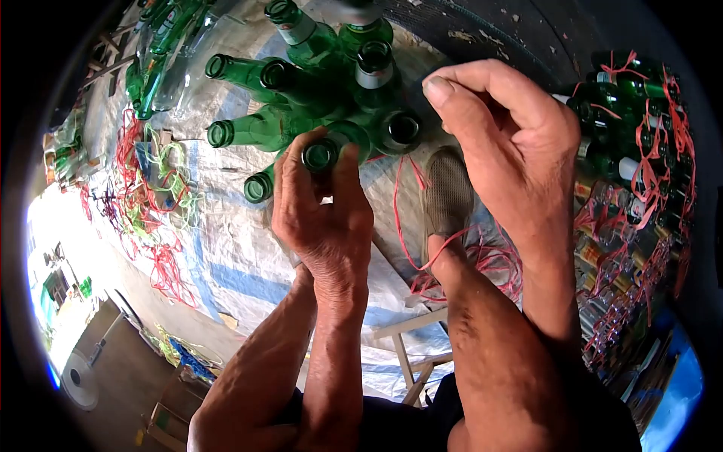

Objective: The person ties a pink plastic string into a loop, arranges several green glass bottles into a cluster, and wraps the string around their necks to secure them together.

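My left hand [324, 200] is wrapped round the neck of a green glass bottle [320, 154] at the near side of a cluster. Several more green bottles [301, 90] stand or lean together just beyond it, some tilted outward. To the right of the cluster my right hand [512, 120] is raised, thumb and forefinger pressed together; whatever they pinch, if anything, is too small to make out. A loop of pink string [397, 203] runs from the near side of the bottles down towards a shoe.
My shoe [448, 188] stands beside the bottles on a pale sheet [241, 248]. Tangled string [169, 188] lies at the left, near more green bottles [169, 30]. Tied bottles [640, 143] are stacked at the right. A wooden frame [407, 346] stands between my legs.
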Action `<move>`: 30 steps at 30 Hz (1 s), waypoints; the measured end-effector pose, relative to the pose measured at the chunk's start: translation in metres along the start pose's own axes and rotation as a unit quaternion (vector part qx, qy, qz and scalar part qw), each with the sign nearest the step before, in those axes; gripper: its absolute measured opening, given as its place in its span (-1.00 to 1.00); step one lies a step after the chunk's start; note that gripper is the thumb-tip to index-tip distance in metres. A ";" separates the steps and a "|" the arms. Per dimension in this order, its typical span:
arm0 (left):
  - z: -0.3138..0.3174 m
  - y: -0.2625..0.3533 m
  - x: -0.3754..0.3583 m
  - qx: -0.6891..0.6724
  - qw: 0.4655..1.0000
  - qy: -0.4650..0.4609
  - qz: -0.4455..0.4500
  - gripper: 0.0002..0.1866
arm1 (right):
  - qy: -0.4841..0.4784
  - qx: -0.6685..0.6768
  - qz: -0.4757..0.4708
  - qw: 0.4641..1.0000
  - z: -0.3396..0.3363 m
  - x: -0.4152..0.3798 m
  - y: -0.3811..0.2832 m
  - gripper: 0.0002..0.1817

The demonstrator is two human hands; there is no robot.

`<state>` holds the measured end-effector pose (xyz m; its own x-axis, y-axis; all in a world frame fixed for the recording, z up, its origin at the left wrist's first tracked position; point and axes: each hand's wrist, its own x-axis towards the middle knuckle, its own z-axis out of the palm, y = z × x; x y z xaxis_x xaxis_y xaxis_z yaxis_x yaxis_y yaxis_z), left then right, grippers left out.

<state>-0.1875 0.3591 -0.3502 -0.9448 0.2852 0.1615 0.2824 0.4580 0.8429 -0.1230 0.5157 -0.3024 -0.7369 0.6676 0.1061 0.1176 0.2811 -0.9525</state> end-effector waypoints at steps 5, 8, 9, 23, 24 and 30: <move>-0.001 -0.003 -0.005 -0.002 1.000 -0.013 -0.014 -0.74 | -0.020 0.027 -0.003 0.999 0.003 -0.003 0.011 -0.91; -0.003 -0.003 -0.011 -0.007 0.998 -0.028 -0.047 -0.73 | -0.048 0.031 0.038 0.998 0.002 -0.005 0.008 -0.90; -0.003 -0.003 -0.012 0.004 0.999 -0.026 -0.028 -0.73 | -0.054 0.023 0.047 0.997 0.000 -0.005 0.008 -0.90; -0.001 -0.010 -0.022 -0.007 1.000 0.016 0.010 -0.65 | -0.063 -0.020 -0.030 0.997 0.014 0.017 -0.019 -0.87; 0.000 -0.008 -0.023 -0.025 0.999 0.016 -0.033 -0.66 | -0.069 -0.016 -0.041 0.997 0.016 0.022 -0.024 -0.87; 0.005 -0.018 -0.021 -0.005 0.998 0.061 0.026 -0.60 | -0.106 -0.086 -0.154 0.979 0.032 0.058 -0.049 -0.80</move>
<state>-0.1722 0.3488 -0.3710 -0.9421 0.2041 0.2659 0.3308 0.4371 0.8364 -0.1927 0.5189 -0.2588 -0.8739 0.3804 0.3027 -0.0358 0.5707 -0.8204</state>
